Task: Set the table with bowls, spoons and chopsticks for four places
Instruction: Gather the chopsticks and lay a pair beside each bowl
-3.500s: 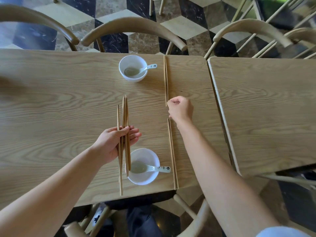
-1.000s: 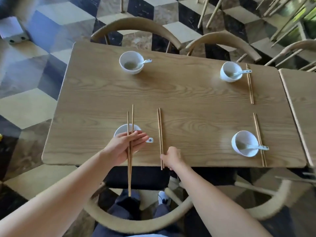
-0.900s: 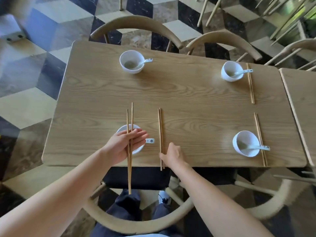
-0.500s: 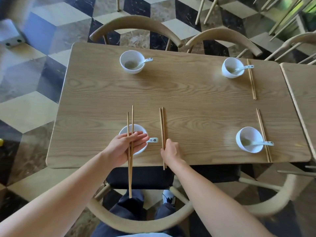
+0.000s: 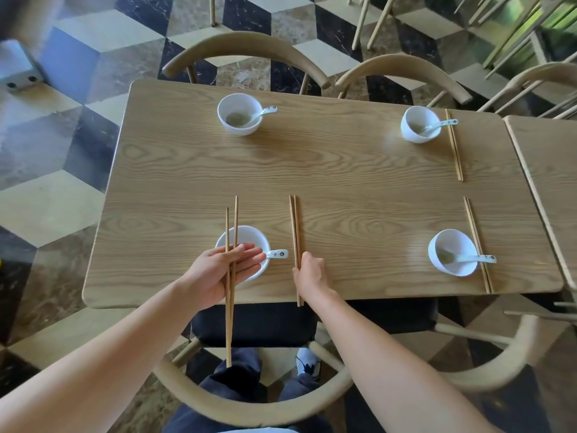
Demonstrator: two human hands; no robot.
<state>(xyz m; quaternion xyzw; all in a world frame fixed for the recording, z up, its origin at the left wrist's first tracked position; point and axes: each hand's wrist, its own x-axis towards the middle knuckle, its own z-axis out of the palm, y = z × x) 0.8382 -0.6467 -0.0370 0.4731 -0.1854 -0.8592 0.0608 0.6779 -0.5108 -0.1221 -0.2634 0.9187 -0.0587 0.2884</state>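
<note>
Chopsticks (image 5: 295, 232) now lie further onto the table; our right hand (image 5: 310, 273) pinches them, our left hand (image 5: 220, 273) grips the last pair (image 5: 231, 276).

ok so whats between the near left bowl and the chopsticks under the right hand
In the head view, only the spoon handle sticking out of the near left bowl lies there, stopping just short of the chopsticks under the right hand.
</note>
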